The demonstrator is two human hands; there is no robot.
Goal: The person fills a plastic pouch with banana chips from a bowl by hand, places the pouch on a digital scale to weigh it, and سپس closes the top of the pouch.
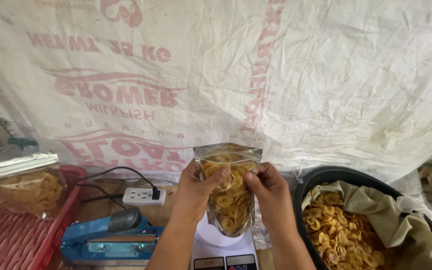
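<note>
Clear plastic pouch [228, 192] with silvery edges, filled about two-thirds with yellow banana chips, upright, top open and slightly crumpled. Held just above the white scale [223, 247], its bottom close over the scale's round platter. Chips visible through the front; upper part mostly empty.

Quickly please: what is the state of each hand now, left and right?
Left hand: closed on the left side of the clear pouch of banana chips, thumb on its front.
Right hand: closed on the pouch's right side, pinching near the top.
</note>
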